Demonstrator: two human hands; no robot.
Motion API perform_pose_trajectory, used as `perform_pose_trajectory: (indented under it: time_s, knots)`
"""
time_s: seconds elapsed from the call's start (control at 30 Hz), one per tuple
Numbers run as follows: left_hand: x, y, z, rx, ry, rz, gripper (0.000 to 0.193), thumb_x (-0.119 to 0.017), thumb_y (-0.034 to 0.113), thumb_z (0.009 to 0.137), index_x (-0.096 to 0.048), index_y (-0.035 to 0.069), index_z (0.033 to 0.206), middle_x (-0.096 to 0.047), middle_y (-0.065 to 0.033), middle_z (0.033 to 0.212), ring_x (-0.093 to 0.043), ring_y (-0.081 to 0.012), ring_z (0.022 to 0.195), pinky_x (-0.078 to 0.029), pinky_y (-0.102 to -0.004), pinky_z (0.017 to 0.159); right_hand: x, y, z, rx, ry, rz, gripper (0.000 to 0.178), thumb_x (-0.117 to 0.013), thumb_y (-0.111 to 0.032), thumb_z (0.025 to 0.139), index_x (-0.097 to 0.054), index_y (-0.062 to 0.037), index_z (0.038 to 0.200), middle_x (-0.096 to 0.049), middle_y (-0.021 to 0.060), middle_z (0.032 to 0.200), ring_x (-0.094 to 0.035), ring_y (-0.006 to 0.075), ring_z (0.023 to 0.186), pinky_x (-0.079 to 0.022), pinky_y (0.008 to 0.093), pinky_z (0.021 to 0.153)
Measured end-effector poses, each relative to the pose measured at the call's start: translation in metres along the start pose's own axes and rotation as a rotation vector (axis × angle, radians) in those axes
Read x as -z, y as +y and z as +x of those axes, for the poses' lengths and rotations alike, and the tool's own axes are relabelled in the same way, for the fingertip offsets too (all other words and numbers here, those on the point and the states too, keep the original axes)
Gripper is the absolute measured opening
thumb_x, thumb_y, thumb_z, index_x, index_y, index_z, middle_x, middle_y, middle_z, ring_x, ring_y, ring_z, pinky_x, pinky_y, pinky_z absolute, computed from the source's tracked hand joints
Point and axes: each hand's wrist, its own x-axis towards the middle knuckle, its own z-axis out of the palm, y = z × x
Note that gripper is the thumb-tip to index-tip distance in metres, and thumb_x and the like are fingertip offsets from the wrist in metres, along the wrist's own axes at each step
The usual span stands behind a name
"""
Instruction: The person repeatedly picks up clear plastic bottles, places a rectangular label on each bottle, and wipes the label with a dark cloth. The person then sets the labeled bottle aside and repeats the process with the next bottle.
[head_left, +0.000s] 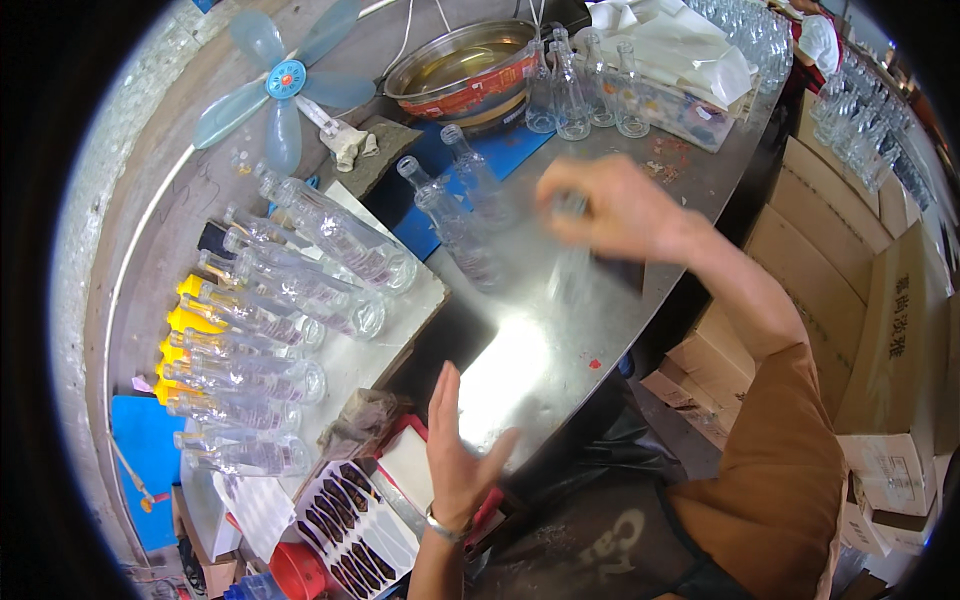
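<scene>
My right hand [615, 210], smeared by motion, closes round the neck of a clear glass bottle [573, 275] above the metal worktop. The bottle's body below the hand is blurred. Two more clear bottles [462, 235] stand just left of it, one behind the other. My left hand [455, 465], with a metal band at the wrist, is raised over the near edge of the worktop, fingers stretched out and thumb apart, holding nothing. Close by it lies a white sheet with rows of dark labels [345, 530].
Several clear bottles [250, 385] fill a raised metal board at left, near a blue fan [286, 78]. At the back are a basin of liquid [462, 62] and several bottles [572, 100]. Cardboard boxes [800, 260] line the right side. A red cup [297, 572] sits at lower left.
</scene>
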Motion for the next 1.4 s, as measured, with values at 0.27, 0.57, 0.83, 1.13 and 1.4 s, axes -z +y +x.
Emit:
perform_pose_trajectory:
  time_s: [0.27,0.57,0.83,1.13,1.4]
  knots:
    - [0.001,-0.009,-0.013,0.341,-0.051,-0.438,0.100,-0.087,0.010,0.069,-0.031,-0.004,0.151,-0.065,-0.0157,0.117,-0.066,-0.0222,0.102,-0.053,-0.0347,0.089,0.008,0.054,0.114,0.078,0.488,0.143,0.038,-0.072,-0.026,0.087,-0.068,0.0023,0.111,-0.070,0.0201,0.102,-0.067,0.0345,0.092,-0.054,0.0365,0.080]
    - [0.013,-0.033,-0.046,0.594,0.081,-0.786,0.094,-0.085,0.005,0.075,-0.028,0.004,0.150,-0.058,-0.0169,0.126,-0.063,-0.0305,0.113,-0.051,-0.0422,0.097,0.009,0.300,0.176,-0.281,0.411,-0.509,0.046,-0.062,-0.044,0.092,-0.062,-0.0109,0.123,-0.069,0.0220,0.114,-0.066,0.0409,0.103,-0.051,0.0480,0.090]
    - [0.014,-0.033,-0.048,0.710,0.089,-0.811,0.093,-0.086,0.009,0.074,-0.030,0.003,0.148,-0.058,-0.0177,0.125,-0.063,-0.0310,0.113,-0.051,-0.0425,0.098,-0.006,0.260,0.188,-0.381,0.349,-0.613,0.040,-0.059,-0.038,0.093,-0.059,-0.0156,0.126,-0.072,0.0212,0.103,-0.068,0.0417,0.099,-0.054,0.0519,0.083]
    - [0.021,-0.032,-0.064,0.712,0.244,-0.846,0.085,-0.085,0.015,0.076,-0.036,0.000,0.143,-0.060,-0.0181,0.123,-0.065,-0.0313,0.110,-0.053,-0.0448,0.098,-0.016,0.262,0.207,-0.531,0.252,-0.695,0.037,-0.059,-0.039,0.093,-0.066,-0.0093,0.114,-0.070,0.0226,0.109,-0.067,0.0410,0.103,-0.053,0.0501,0.090]
    - [0.044,-0.042,-0.098,0.742,0.394,-0.743,0.080,-0.068,0.012,0.085,-0.027,0.003,0.154,-0.061,-0.0214,0.123,-0.066,-0.0314,0.106,-0.051,-0.0423,0.096,0.017,0.174,0.099,-0.183,0.148,-0.716,0.038,-0.058,-0.041,0.096,-0.066,-0.0053,0.107,-0.072,0.0195,0.091,-0.070,0.0356,0.087,-0.051,0.0459,0.077]
